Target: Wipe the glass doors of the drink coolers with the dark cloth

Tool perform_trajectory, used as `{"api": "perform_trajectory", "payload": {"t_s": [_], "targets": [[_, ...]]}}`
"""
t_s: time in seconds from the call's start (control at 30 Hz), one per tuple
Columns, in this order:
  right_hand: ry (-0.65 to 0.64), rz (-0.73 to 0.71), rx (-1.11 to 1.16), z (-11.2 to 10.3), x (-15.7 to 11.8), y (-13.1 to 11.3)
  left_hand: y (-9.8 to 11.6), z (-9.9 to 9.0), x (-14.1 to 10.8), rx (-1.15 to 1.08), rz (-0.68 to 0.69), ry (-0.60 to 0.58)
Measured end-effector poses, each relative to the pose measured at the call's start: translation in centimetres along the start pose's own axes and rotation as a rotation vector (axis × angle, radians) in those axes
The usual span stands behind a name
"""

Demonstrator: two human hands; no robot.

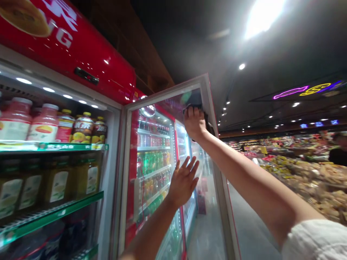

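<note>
Black cloth (208, 124), bunched, sits at the upper right corner of the swung-open glass door (168, 91). Your right hand (194, 121) holds it up by the pane, fingers curled over it, close to the door's right edge. Your left hand (184, 182) is lower, wide open and holding nothing, fingers spread before the glass; cannot tell if it touches. Red fridge (108, 68) at left, lit inside. Pink-red bottles (45, 122) and dark yellow-capped bottles (82, 128) line the upper shelf (54, 147), the dark ones toward its right end. Green-edged lower shelf (54, 218) bears yellowish bottles (59, 182). Contents beneath: dim, blurred.
</note>
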State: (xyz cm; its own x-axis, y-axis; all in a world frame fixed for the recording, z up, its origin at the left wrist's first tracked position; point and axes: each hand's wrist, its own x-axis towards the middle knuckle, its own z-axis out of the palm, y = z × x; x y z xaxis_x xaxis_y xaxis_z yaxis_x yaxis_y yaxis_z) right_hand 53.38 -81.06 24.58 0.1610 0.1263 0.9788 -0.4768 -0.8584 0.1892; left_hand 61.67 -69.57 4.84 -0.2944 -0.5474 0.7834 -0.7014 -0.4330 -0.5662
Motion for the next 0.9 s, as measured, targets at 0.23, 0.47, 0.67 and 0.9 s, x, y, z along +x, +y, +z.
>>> {"api": "perform_trajectory", "payload": {"t_s": [0.23,0.47,0.67,0.9], "targets": [[-0.11,0.001,-0.04,4.7,-0.6,-1.6,-7.4,2.1,1.3,-0.059,-0.058,0.08],[0.027,0.3,-0.11,6.0,6.2,-0.9,-12.5,4.8,2.4,-0.057,-0.045,0.127],[0.03,0.158,-0.161,6.9,5.4,0.0,-15.5,7.0,1.6,-0.054,-0.057,0.172],[0.032,0.077,-0.166,8.2,6.2,-0.9,-16.6,8.6,1.1,-0.07,-0.018,0.205]]}}
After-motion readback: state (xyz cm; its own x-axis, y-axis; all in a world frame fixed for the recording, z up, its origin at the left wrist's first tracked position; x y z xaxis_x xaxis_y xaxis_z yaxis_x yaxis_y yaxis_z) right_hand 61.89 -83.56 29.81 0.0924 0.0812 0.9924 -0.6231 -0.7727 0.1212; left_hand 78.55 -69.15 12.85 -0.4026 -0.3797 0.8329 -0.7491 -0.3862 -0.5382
